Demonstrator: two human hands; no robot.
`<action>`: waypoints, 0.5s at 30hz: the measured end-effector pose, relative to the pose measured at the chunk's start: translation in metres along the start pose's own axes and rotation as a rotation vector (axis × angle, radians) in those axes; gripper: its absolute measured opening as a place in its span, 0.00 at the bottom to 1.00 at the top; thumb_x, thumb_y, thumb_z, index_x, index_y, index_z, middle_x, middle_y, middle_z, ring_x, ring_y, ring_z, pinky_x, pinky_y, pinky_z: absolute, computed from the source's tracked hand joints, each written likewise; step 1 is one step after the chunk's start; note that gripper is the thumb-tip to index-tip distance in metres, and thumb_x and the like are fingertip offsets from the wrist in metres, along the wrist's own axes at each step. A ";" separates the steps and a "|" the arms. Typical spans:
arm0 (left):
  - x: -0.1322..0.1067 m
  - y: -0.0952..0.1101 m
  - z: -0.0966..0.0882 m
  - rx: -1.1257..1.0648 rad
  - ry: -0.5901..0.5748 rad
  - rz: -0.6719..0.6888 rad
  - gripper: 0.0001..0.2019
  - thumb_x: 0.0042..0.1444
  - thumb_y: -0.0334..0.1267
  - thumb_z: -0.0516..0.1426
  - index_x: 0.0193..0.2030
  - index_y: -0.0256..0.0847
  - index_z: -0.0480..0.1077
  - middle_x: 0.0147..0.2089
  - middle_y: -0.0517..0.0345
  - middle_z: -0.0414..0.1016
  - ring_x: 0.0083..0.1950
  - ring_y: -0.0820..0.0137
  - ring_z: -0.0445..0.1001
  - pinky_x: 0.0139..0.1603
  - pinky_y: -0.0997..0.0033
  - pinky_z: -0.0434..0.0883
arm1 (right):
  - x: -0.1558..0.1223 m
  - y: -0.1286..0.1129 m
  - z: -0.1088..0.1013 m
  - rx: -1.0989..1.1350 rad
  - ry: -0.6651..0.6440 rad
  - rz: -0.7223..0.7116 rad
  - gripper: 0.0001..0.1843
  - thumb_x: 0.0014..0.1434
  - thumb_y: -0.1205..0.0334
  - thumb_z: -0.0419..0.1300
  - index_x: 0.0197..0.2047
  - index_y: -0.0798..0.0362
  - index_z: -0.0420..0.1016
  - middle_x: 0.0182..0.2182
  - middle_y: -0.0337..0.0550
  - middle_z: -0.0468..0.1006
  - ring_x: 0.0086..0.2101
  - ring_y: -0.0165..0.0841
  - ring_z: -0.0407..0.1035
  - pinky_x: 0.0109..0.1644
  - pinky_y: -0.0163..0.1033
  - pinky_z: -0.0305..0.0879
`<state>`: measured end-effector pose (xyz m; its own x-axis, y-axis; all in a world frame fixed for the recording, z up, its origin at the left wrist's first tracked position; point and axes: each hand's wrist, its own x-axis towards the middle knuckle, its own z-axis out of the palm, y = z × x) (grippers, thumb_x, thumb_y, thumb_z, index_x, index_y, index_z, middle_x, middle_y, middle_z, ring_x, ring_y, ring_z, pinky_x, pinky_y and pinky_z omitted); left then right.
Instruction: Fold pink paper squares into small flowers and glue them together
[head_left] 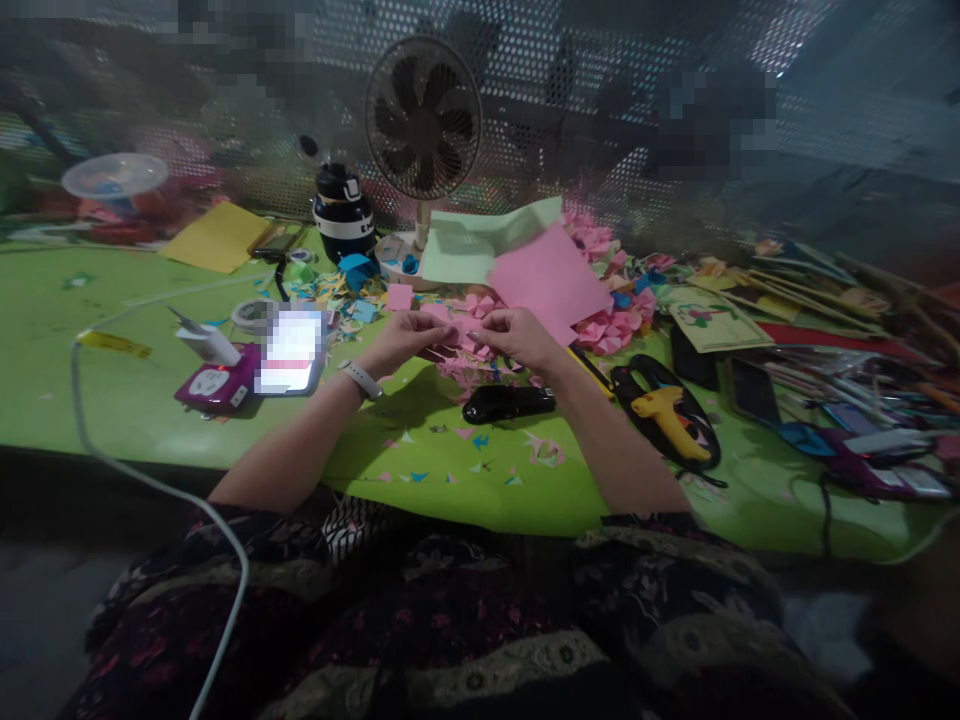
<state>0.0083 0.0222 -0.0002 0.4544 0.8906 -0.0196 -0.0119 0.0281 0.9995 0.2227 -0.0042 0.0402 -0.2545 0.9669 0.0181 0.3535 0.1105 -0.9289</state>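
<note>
Both hands meet above the green table (90,400) on one small pink paper piece (459,328). My left hand (405,338), with a white wristband, pinches its left side. My right hand (519,338) pinches its right side. Under and behind the hands lie folded pink paper flowers (615,325) and pink scraps. A black stapler-like tool (508,402) rests just in front of my right hand.
A large pink sheet (547,275) and a pale green sheet (472,245) lie behind the hands, beside a small desk fan (422,120). A lit phone (291,352) sits left, a yellow glue gun (670,420) right. A white cable (150,480) hangs off the left edge.
</note>
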 end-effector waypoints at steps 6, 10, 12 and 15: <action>-0.001 0.003 -0.001 0.025 -0.025 0.005 0.15 0.52 0.46 0.68 0.38 0.35 0.79 0.42 0.44 0.84 0.39 0.66 0.83 0.41 0.66 0.80 | 0.001 0.002 0.000 -0.012 0.010 -0.009 0.18 0.49 0.53 0.74 0.25 0.56 0.73 0.21 0.39 0.76 0.21 0.24 0.64 0.25 0.32 0.63; -0.001 0.004 -0.002 0.043 -0.042 0.001 0.15 0.51 0.46 0.69 0.38 0.35 0.79 0.42 0.44 0.84 0.38 0.65 0.83 0.40 0.65 0.80 | 0.001 0.003 0.000 -0.021 0.005 0.001 0.16 0.51 0.56 0.73 0.25 0.56 0.72 0.22 0.41 0.78 0.21 0.24 0.65 0.25 0.32 0.64; -0.001 0.003 -0.003 0.038 -0.049 0.001 0.16 0.50 0.46 0.70 0.38 0.35 0.79 0.41 0.44 0.84 0.37 0.65 0.83 0.39 0.65 0.81 | 0.001 0.002 0.000 -0.021 0.008 -0.001 0.15 0.52 0.58 0.72 0.25 0.56 0.72 0.22 0.41 0.78 0.21 0.24 0.66 0.25 0.32 0.64; 0.001 0.001 -0.003 0.024 -0.053 0.005 0.17 0.49 0.47 0.70 0.37 0.34 0.78 0.39 0.45 0.84 0.36 0.66 0.83 0.39 0.66 0.81 | -0.001 0.001 0.001 -0.021 0.016 -0.004 0.15 0.53 0.58 0.72 0.25 0.56 0.72 0.23 0.41 0.78 0.20 0.24 0.66 0.24 0.32 0.64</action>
<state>0.0059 0.0246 0.0012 0.5007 0.8655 -0.0142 0.0065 0.0126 0.9999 0.2228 -0.0048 0.0386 -0.2414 0.9700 0.0279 0.3713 0.1189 -0.9209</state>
